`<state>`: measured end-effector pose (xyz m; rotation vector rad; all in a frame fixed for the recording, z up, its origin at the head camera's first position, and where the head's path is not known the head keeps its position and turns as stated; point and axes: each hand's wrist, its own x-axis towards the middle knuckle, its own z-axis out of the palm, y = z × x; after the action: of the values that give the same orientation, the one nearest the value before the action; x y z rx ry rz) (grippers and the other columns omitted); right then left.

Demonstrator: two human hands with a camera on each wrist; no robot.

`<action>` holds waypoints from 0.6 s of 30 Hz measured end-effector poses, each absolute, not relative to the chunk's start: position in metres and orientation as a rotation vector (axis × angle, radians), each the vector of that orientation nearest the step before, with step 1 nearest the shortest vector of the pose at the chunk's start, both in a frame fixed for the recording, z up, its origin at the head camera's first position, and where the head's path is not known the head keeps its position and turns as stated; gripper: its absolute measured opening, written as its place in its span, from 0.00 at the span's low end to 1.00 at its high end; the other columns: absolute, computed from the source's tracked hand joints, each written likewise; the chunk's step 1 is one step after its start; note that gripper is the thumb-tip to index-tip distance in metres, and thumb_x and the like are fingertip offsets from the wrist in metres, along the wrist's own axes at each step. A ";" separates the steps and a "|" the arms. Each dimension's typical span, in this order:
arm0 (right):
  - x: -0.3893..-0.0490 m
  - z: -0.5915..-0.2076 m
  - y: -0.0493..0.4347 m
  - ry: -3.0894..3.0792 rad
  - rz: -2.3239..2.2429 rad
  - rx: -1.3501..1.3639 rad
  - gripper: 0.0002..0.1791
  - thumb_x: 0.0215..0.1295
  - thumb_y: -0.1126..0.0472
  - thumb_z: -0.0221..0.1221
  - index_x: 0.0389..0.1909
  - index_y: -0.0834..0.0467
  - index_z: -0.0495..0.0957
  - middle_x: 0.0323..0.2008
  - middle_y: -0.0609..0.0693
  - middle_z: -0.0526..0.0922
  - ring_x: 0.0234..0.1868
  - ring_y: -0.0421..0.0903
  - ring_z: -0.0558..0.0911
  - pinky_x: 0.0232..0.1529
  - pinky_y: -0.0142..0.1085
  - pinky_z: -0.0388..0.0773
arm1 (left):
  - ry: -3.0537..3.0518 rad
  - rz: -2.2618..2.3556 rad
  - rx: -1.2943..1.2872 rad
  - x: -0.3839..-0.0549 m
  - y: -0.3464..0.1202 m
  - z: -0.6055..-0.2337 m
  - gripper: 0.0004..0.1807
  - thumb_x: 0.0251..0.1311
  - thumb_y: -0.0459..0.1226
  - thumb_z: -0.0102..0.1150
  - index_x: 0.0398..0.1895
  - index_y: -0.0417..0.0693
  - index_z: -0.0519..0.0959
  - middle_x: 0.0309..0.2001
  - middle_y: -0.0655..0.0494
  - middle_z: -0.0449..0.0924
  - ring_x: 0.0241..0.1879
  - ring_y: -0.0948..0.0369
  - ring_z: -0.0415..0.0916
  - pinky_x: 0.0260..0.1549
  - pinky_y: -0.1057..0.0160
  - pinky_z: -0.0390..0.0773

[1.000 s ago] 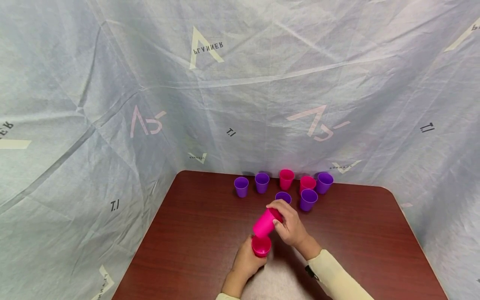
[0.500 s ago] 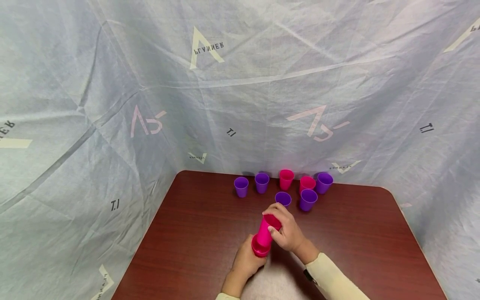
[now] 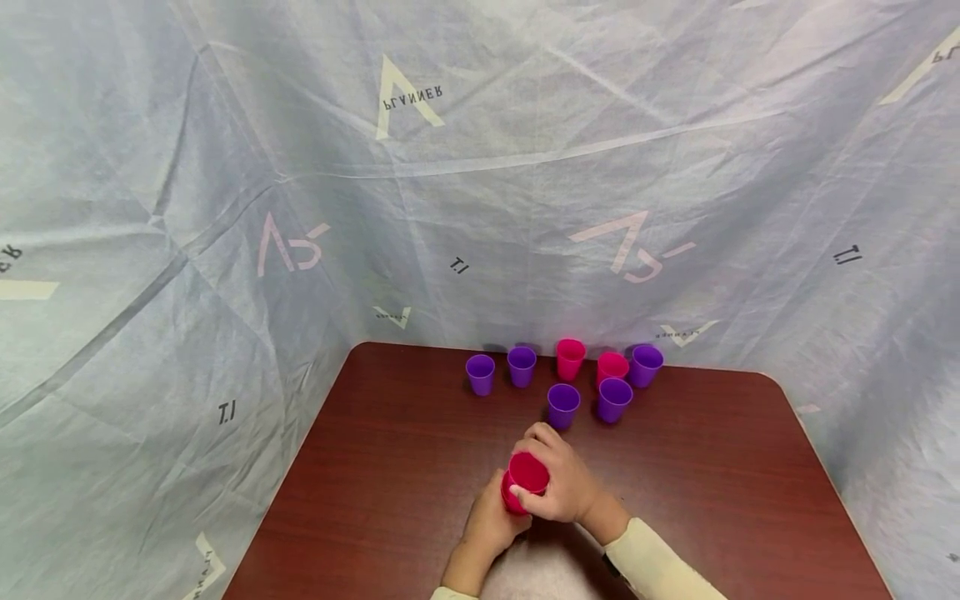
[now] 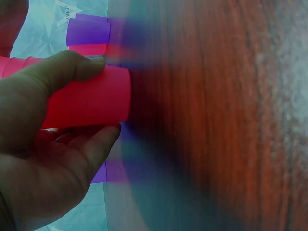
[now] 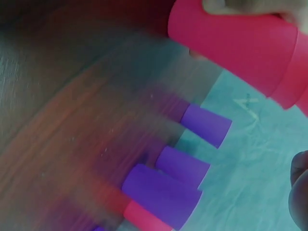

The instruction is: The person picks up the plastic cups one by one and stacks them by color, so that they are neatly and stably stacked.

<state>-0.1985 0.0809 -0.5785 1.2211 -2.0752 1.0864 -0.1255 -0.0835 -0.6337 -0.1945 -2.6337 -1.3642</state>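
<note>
Two hands on one pink stack, and both have a grip! The left hand (image 3: 491, 521) has it from below, fingers (image 4: 98, 147) and thumb curled round the lower pink cup (image 4: 91, 98), one on either side of the wall. The right hand (image 3: 566, 483) takes the top, fingers bent round the rim of the upper pink cup (image 3: 529, 472), thumb on the near side. The upper cup sits inside the lower, rims close together; how many cups are in that stack, I can't count from here. Why hold it this way? My read: the low grip steadies the base and leaves the mouth free, while the rim grip gives control from above. Whether the base touches the bench (image 3: 405, 467), I cannot tell.

Beyond the hands, seven loose cups, all upright, mouths up: five purple cups (image 3: 563, 406) and two pink cups (image 3: 570, 360). Most stand along the back, near the grey cloth (image 3: 487, 208), which likely leaves elbow room at the front. On the right they bunch up, one purple cup partly hiding a pink one, while the left pair stands apart, each easy to reach round.
</note>
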 end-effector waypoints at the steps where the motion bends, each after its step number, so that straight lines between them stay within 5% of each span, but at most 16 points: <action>1: -0.197 -0.579 0.079 -2.073 1.078 1.227 0.25 0.45 0.48 0.72 0.44 0.55 0.82 0.42 0.46 0.77 0.44 0.40 0.75 0.41 0.25 0.77 | -2.615 -1.347 -0.218 -0.125 -0.084 -0.634 0.29 0.36 0.27 0.73 0.47 0.46 0.77 0.37 0.53 0.87 0.35 0.61 0.83 0.36 0.62 0.84; 18: -0.186 -0.600 0.070 -2.123 1.008 1.167 0.27 0.42 0.46 0.76 0.43 0.55 0.83 0.40 0.45 0.77 0.43 0.39 0.74 0.42 0.27 0.76 | -2.483 -1.340 -0.344 -0.124 -0.084 -0.635 0.33 0.39 0.29 0.78 0.53 0.41 0.77 0.41 0.48 0.88 0.40 0.53 0.87 0.43 0.59 0.87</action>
<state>-0.1860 0.0699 -0.5999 1.1667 -2.1226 1.0082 -0.1238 -0.0836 -0.6352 -0.3441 -2.4833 -1.3400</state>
